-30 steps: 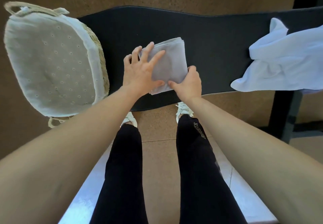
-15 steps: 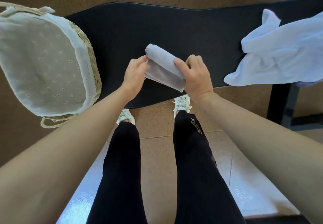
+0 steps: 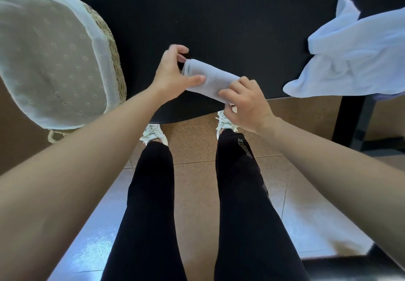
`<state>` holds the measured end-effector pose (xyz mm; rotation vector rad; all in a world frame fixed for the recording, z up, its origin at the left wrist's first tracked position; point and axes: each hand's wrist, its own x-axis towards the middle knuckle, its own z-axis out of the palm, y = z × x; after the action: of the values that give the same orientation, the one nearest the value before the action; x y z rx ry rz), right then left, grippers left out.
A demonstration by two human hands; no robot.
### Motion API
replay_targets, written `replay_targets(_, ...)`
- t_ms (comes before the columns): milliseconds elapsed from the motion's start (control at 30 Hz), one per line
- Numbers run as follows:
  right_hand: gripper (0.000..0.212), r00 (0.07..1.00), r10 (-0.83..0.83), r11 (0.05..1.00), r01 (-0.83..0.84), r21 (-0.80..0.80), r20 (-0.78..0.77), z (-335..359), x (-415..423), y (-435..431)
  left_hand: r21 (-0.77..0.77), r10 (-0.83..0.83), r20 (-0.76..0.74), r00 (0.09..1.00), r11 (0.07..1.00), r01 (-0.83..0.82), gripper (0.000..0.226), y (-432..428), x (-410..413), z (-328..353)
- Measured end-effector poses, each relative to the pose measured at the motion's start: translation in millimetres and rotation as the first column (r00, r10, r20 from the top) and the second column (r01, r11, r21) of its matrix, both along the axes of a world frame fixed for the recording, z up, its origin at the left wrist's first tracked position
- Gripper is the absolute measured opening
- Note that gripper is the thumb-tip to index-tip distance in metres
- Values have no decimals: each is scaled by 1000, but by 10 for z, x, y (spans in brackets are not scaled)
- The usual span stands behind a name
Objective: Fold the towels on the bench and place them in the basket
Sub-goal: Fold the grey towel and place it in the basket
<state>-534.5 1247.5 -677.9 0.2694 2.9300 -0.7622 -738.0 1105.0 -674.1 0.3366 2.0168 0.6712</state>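
Two towels are showing: one grey towel (image 3: 210, 79), folded, and one white towel (image 3: 355, 57), crumpled. A pale purple edge is peeking out under the white one, and it cannot be told whether this is a third. One basket (image 3: 114, 61) is sitting at the left. One bench (image 3: 230, 21) is running across the view. Two hands are showing, the left hand (image 3: 171, 72) and the right hand (image 3: 247, 103), both holding the grey towel. Two legs (image 3: 151, 193) are standing below, and two shoes (image 3: 153, 134) are peeking out beyond them.
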Motion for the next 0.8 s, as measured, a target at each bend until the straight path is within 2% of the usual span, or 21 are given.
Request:
replay_targets(33,15,993,-116,991,116,-66,4,20,-39,-27,2,-87,-12,996,996,87,74,-12,13,-4)
replay_targets(67,17,970,-237,961,242,-136,50,37,-76,-42,-11,-160,-17,987,987,159,71,-24,23,-14)
replay_targets(133,42,893,-389,881,433,-192,229,46,-124,-31,-57,-253,-35,967,966,251,63,-36,32,-24)
replay_targets(200,65,847,-389,891,446,-86,363,32,-163,1,-107,-316,-54,947,945,309,56,-62,38,1)
replay_targets(267,63,839,-312,936,353,-9,445,23,-221,5,-113,-321,-20,947,942,317,50,-122,42,69)
replay_targets(333,53,820,-240,937,336,-97,520,52,-287,-10,-61,-267,35,963,961,269,46,-208,54,179)
replay_targets(367,50,796,-229,896,397,-199,560,87,-334,-15,-30,-212,52,976,976,214,44,-260,59,254)
replay_targets(467,48,758,-207,667,572,-477,619,284,-512,-74,56,0,47,999,998,-3,46,-480,50,526)
replay_targets(567,45,797,-180,548,568,-613,577,536,-762,-207,111,169,-3,986,980,-167,52,-779,-54,803)
replay_targets(633,46,829,-132,515,526,-677,543,718,-984,-355,133,256,-31,966,959,-250,52,-1011,-192,985)
replay_targets(733,45,877,-79,526,441,-727,474,939,-1348,-614,171,353,-41,935,924,-342,50,-1367,-501,1204)
replay_targets(800,45,894,-65,507,413,-756,444,1042,-1612,-828,190,371,-51,927,915,-356,52,-1633,-754,1293)
